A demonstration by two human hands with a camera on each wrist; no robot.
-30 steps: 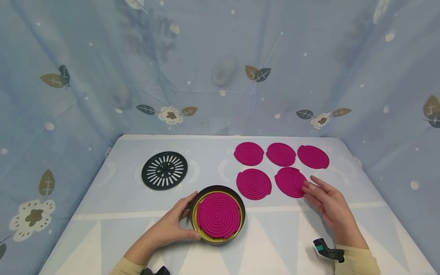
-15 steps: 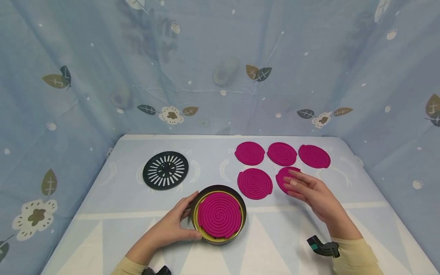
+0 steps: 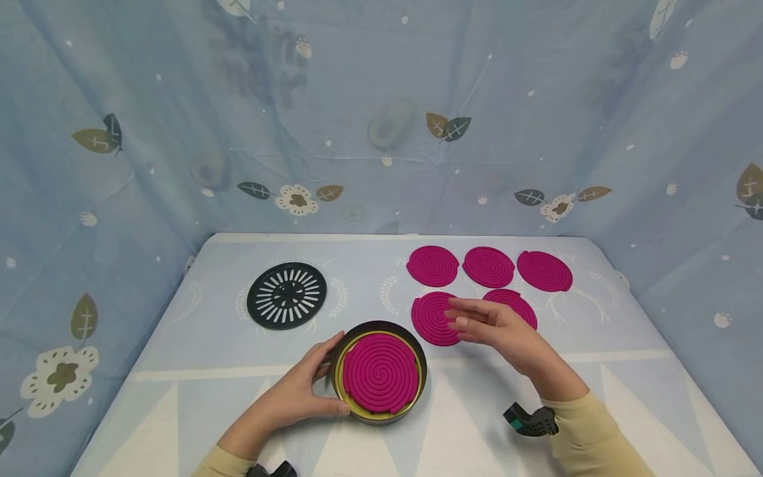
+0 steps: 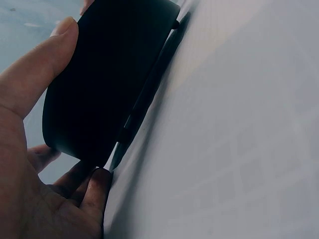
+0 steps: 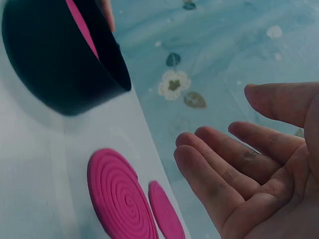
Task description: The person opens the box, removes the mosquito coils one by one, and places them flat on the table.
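A round black holder (image 3: 421, 391) with a yellow inner rim (image 3: 341, 384) stands upright near the table's middle. A magenta spiral coaster (image 3: 380, 372) lies inside it. My left hand (image 3: 304, 391) grips the holder's left side, thumb at the front and fingers behind; the left wrist view shows its dark side wall (image 4: 109, 74). Over the front row of coasters hovers my right hand (image 3: 495, 330), fingers extended and loosely bent, holding nothing. It partly covers the front-left coaster (image 3: 434, 319) and the front-right coaster (image 3: 516, 305). In the right wrist view, its palm faces the camera.
Three more magenta coasters lie in the back row: a left one (image 3: 432, 266), a middle one (image 3: 489, 267) and a right one (image 3: 545, 271). A black slotted disc (image 3: 287, 295) lies flat at the back left. A patterned blue curtain (image 3: 381, 132) surrounds the table.
My right hand has moved left, from the right edge of the front-right coaster to the front-left one, taking nothing. The left hand and the holder have stayed put.
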